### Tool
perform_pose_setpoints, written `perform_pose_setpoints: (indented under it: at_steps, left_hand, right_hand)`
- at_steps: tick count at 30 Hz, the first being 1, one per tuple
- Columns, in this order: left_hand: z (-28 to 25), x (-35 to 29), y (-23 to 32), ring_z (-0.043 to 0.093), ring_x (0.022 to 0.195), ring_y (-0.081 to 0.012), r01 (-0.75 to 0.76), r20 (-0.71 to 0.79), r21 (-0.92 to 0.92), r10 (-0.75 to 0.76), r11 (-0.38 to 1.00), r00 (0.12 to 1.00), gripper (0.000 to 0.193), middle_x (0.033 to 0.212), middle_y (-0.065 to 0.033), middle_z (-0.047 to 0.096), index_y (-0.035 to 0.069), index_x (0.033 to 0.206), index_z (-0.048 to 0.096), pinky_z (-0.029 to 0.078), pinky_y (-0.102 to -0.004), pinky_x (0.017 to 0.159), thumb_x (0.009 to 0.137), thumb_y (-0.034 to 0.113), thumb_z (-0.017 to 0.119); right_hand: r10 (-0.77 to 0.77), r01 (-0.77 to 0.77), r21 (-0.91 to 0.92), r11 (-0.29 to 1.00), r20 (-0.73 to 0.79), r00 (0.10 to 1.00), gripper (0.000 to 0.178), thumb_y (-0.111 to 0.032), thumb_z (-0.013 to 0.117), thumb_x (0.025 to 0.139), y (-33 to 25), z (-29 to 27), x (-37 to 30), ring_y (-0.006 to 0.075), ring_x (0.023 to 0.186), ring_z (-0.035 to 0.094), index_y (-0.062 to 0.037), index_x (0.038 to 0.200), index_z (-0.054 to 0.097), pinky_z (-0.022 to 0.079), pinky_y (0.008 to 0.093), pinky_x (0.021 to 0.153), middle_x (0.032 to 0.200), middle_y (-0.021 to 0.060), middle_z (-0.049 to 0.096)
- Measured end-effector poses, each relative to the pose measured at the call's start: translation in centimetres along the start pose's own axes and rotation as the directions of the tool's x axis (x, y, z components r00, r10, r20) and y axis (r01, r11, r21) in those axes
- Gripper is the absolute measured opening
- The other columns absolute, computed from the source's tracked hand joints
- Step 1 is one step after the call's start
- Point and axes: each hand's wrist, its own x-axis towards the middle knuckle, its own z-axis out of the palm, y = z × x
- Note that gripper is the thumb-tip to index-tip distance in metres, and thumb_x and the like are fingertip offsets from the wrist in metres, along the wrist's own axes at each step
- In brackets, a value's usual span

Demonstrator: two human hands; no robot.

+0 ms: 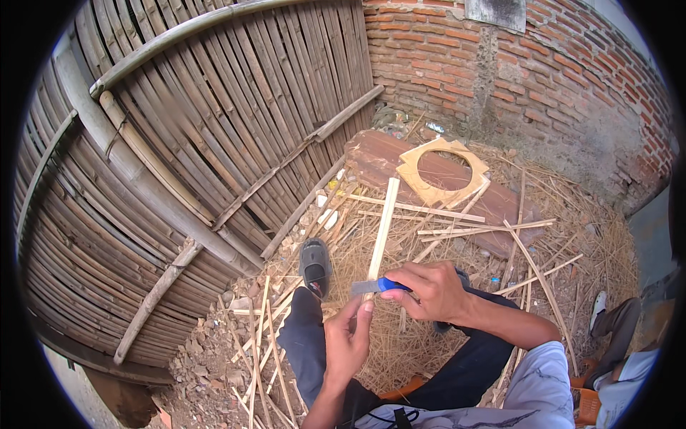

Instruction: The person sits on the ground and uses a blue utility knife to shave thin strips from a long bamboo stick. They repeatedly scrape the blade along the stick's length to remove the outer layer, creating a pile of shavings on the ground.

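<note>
A pale, straight wooden or bamboo strip [384,229] slants up and away from my lap, its near end pinched between the thumb and fingers of my left hand [346,337]. My right hand [433,290] is wrapped round the blue handle of a knife [391,284]. The knife's short, broad grey blade lies across the strip just beyond my left fingertips. How deep the blade sits in the strip I cannot tell.
Ahead lies a reddish-brown board [371,154] bearing a yellowish panel with a round hole [414,176]. Loose strips [457,232] are scattered over straw, with more beside my left leg. A bamboo fence [193,129] stands left, a brick wall [421,57] behind. Another person's leg [614,318] shows at right.
</note>
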Motion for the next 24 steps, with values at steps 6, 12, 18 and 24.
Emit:
perform_pose_setpoints:
  at_steps: [6, 12, 18, 24]
  left_hand:
    - [-0.6, -1.2, -0.9, 0.041, 0.061, -0.0014, 0.074, 0.049, 0.005, -0.074, 0.997, 0.996, 0.029, 0.067, 0.0053, 0.051, -0.002, 0.128, 0.074, 0.031, -0.0258, 0.052, 0.111, 0.018, 0.065]
    - [-3.2, -3.1, -1.7, 0.04, 0.061, -0.0009, 0.146, 0.087, -0.001, -0.145, 0.989, 0.986, 0.03, 0.068, 0.0061, 0.047, -0.001, 0.13, 0.074, 0.03, -0.0247, 0.053, 0.113, 0.019, 0.061]
    - [-2.4, -0.8, -0.2, 0.035, 0.057, -0.0009, 0.051, 0.136, -0.062, -0.042, 0.997, 0.99, 0.041, 0.067, 0.0078, 0.043, -0.006, 0.128, 0.072, 0.027, -0.0237, 0.052, 0.118, 0.024, 0.047]
    - [-0.8, -0.4, 0.4, 0.043, 0.06, -0.0071, -0.051, 0.047, 0.097, 0.047, 0.994, 0.998, 0.033, 0.066, -0.001, 0.049, -0.004, 0.13, 0.071, 0.036, -0.0301, 0.055, 0.115, 0.019, 0.052]
  right_hand:
    - [0.169, -0.208, -0.203, 0.957, -0.194, 0.966, 0.027, -0.031, 0.07, 0.105, 4.2, -1.8, 0.5, 0.0246, 0.06, 0.071, -0.0051, 0.108, 0.077, 0.055, 0.0385, 0.053, 0.082, 0.0112, 0.074]
    - [0.359, -0.392, -0.032, 0.92, -0.335, 0.871, 0.033, -0.034, 0.067, 0.108, 7.4, -5.5, 1.5, 0.0238, 0.065, 0.074, -0.002, 0.109, 0.076, 0.057, 0.0374, 0.06, 0.087, 0.0137, 0.077]
    - [0.067, -0.064, 0.064, 0.996, -0.046, 0.997, 0.028, -0.033, 0.075, 0.101, 1.6, 0.0, 0.0, 0.0259, 0.062, 0.072, -0.0058, 0.107, 0.074, 0.056, 0.0375, 0.054, 0.084, 0.0098, 0.074]
    - [0.043, -0.043, 0.062, 0.997, 0.015, 0.999, 0.025, -0.031, 0.076, 0.1, -0.2, 0.8, 0.0, 0.027, 0.061, 0.071, -0.0077, 0.108, 0.074, 0.055, 0.038, 0.053, 0.08, 0.008, 0.071]
